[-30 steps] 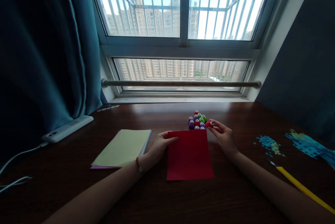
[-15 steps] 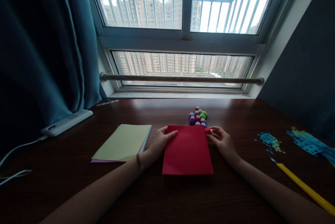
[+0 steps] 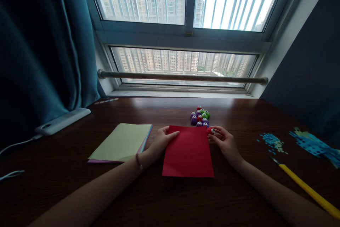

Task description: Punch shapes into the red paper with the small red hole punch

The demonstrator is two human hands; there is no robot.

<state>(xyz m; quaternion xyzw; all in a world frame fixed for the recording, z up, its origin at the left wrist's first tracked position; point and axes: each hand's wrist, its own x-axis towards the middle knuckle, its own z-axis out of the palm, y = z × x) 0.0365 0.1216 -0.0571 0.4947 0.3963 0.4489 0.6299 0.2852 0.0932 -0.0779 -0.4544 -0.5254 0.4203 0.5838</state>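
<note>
My left hand [image 3: 162, 142] grips a red sheet of paper [image 3: 188, 154] by its upper left edge, thumb on top. Between the fingers of my right hand [image 3: 225, 144] is a small red craft punch [image 3: 209, 131] with a white part, set against the sheet's upper right corner. Whether the paper sits inside its slot I cannot tell. Just beyond the sheet stands a cluster of similar punches [image 3: 199, 117] in purple, red and green. To the left lies a stack of coloured paper [image 3: 120, 142] with a pale yellow sheet on top.
On the right are small blue and pale paper bits [image 3: 273, 142], punched blue paper strips [image 3: 309, 144] and a yellow-handled craft knife [image 3: 305, 186]. A white power strip [image 3: 63, 121] with a cable lies at the left by the curtain [image 3: 77, 60]. The window [image 3: 186, 39] is behind the table.
The view has shifted slightly. The red punch has turned a little in my right hand, so its white part sits differently. My left hand keeps its hold on the paper.
</note>
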